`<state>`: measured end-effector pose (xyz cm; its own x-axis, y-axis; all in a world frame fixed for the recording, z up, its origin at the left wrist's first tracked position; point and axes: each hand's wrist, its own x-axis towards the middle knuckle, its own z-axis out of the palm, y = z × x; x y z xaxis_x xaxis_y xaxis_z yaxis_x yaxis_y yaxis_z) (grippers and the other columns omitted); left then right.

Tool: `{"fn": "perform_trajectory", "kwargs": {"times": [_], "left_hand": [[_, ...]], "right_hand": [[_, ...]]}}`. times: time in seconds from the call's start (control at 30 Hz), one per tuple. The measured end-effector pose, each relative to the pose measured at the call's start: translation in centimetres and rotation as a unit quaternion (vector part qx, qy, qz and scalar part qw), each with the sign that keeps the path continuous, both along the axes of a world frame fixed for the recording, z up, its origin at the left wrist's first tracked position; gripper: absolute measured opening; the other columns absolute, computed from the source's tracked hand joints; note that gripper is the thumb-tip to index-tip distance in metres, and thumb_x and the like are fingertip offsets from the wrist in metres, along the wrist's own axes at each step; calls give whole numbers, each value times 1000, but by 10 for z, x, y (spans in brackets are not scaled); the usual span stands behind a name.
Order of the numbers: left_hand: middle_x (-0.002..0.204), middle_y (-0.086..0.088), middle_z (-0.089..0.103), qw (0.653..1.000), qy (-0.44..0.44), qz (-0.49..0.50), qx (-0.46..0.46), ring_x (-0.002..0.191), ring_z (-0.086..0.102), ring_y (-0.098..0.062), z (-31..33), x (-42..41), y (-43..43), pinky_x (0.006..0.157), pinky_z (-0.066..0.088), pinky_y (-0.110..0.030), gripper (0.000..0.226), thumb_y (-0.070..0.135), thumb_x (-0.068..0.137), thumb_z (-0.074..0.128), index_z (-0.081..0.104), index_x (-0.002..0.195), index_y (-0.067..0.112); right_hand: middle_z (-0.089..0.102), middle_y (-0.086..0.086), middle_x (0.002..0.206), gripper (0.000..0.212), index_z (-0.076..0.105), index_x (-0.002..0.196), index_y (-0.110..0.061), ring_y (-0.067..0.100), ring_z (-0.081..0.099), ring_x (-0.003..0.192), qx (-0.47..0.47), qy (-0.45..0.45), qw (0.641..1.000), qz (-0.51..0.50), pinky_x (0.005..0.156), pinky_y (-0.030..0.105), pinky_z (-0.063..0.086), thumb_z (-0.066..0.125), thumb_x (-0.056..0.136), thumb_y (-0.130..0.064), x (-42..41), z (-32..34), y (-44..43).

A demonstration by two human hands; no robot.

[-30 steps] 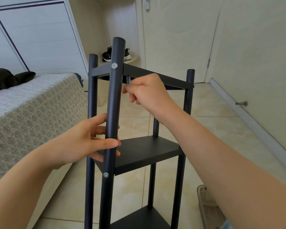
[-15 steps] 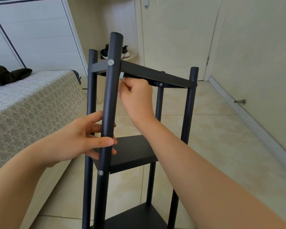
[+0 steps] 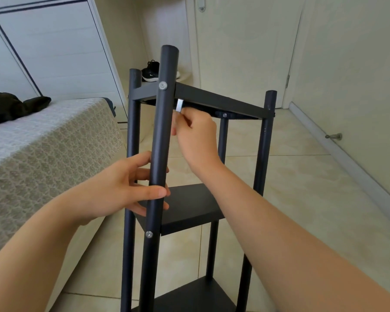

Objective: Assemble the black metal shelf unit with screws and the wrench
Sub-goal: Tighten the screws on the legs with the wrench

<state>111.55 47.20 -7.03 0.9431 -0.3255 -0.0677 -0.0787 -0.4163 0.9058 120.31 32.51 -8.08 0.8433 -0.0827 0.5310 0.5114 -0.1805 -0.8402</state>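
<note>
Gripping the near post [image 3: 161, 140] of the black shelf unit [image 3: 189, 206], the left hand [image 3: 119, 190] wraps thumb and fingers round it. The right hand [image 3: 195, 137] pinches a small silver wrench [image 3: 179, 105] just under the top shelf [image 3: 214, 99].

1. The shelf unit [image 3: 260, 176] is stood on the floor [image 3: 302, 188] at the centre, with its near post [image 3: 164, 131] set foremost
2. The near post is gripped by the left hand [image 3: 119, 190] between the top shelf [image 3: 212, 101] above and the middle shelf [image 3: 189, 203] below
3. The wrench [image 3: 179, 105] is pinched by the right hand [image 3: 196, 136] just right of the near post, directly under the top shelf
4. The bed [image 3: 43, 143] is placed left of the shelf unit, and a garment [image 3: 14, 104] is laid on its far end
5. Shoes [image 3: 150, 72] are seen behind the shelf unit, with a door [image 3: 241, 41] to their right
</note>
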Motion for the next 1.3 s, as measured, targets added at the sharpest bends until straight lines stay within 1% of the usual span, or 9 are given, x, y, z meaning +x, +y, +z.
{"fn": "perform_trajectory", "kwargs": {"times": [0.13, 0.27, 0.43, 0.6, 0.8, 0.9, 0.97, 1.2, 1.3], "left_hand": [[99, -3, 74, 1000, 7, 0, -10, 89, 76, -31, -1, -2, 2, 66, 63, -36, 46, 17, 76, 72, 57, 119, 24], [101, -5, 75, 1000, 9, -4, -5, 90, 75, -31, 1, -3, 2, 67, 63, -37, 46, 18, 77, 72, 56, 120, 23], [101, -4, 75, 1000, 15, -8, -2, 90, 75, -31, 2, -5, 0, 70, 63, -41, 47, 18, 76, 73, 56, 119, 22], [99, 0, 75, 1000, 9, -4, 2, 89, 76, -29, 4, -5, -6, 69, 63, -38, 46, 18, 75, 73, 57, 118, 22], [100, 1, 74, 1000, 6, -3, 6, 89, 76, -28, 4, -5, -9, 68, 63, -36, 46, 20, 74, 73, 57, 117, 22], [99, -1, 75, 1000, 10, -3, 3, 89, 76, -29, 4, -5, -8, 69, 63, -38, 47, 21, 72, 74, 57, 116, 22], [99, -2, 74, 1000, 10, -3, 3, 89, 76, -30, 4, -5, -7, 69, 63, -39, 48, 21, 72, 74, 57, 116, 22], [100, -3, 74, 1000, 13, -11, -2, 89, 75, -32, 2, -4, -6, 69, 63, -40, 46, 18, 74, 75, 58, 117, 23], [99, -6, 74, 1000, 11, -21, -2, 88, 76, -32, 3, -5, -6, 69, 63, -39, 45, 18, 73, 75, 59, 114, 25]], "right_hand": [[52, -5, 56, 27, 64, 72, -10, 2, 44, 46, -68, 41, 996, 29, 48, 12, 34, 51, 96, -7, -4, 6, -20], [38, -7, 49, 30, 59, 67, -12, 4, 38, 39, -131, 70, 987, 56, 43, 15, 29, 51, 96, -7, -12, 7, -30], [36, -11, 36, 35, 57, 60, -13, 5, 37, 39, -126, 83, 987, 59, 43, 16, 30, 53, 94, -7, -18, 19, -36], [35, -5, 48, 26, 66, 77, 7, 6, 36, 43, -110, 46, 992, 52, 46, 14, 30, 54, 95, -8, -22, 27, -38], [61, 13, 62, 30, 68, 74, 3, 5, 44, 47, -104, 5, 994, 38, 51, 13, 33, 53, 97, -10, -24, 25, -36], [49, -11, 42, 37, 66, 64, -2, -5, 49, 43, -106, 6, 994, 27, 54, 6, 34, 57, 97, -13, -21, 24, -35], [48, -16, 42, 36, 67, 62, -10, -6, 52, 48, -109, 6, 994, 21, 57, 4, 36, 59, 97, -15, -19, 23, -33], [55, -10, 48, 34, 65, 58, -14, 3, 48, 48, -81, -34, 996, -5, 57, 17, 35, 64, 92, -13, -9, 13, -21], [49, -10, 47, 41, 54, 53, -23, 6, 46, 49, -67, -71, 994, -43, 52, 13, 30, 66, 91, -13, -6, 9, -16]]}}
